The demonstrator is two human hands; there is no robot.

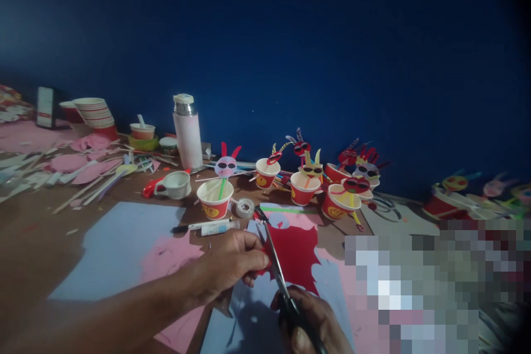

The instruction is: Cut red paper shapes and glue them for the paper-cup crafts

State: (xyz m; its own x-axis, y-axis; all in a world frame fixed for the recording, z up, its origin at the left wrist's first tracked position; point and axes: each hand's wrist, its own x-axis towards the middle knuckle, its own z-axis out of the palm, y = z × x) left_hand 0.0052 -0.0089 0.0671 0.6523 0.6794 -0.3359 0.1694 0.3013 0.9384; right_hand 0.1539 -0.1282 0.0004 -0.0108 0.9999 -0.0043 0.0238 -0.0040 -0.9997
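My left hand [236,260] pinches a small piece of red paper [264,270] between thumb and fingers. In my right hand [311,323] is a pair of scissors [277,260] with black handles, its blades parted and pointing up beside the left fingertips. Just behind the blades lies a larger red sheet [296,251] with curved cutouts along its edges. Under both hands is a light blue sheet [249,310]. A white paper cup [215,197] with a red band stands beyond my left hand, a rabbit-like paper face [225,166] rising from it on a green strip.
Several more decorated cups [305,188] stand to the right, near the blue wall [265,55]. A tape roll [244,208], a marker [188,227], a grey cup [176,185] and a white flask [187,135] are ahead. Paper scraps [89,168] and stacked cups [93,113] lie left.
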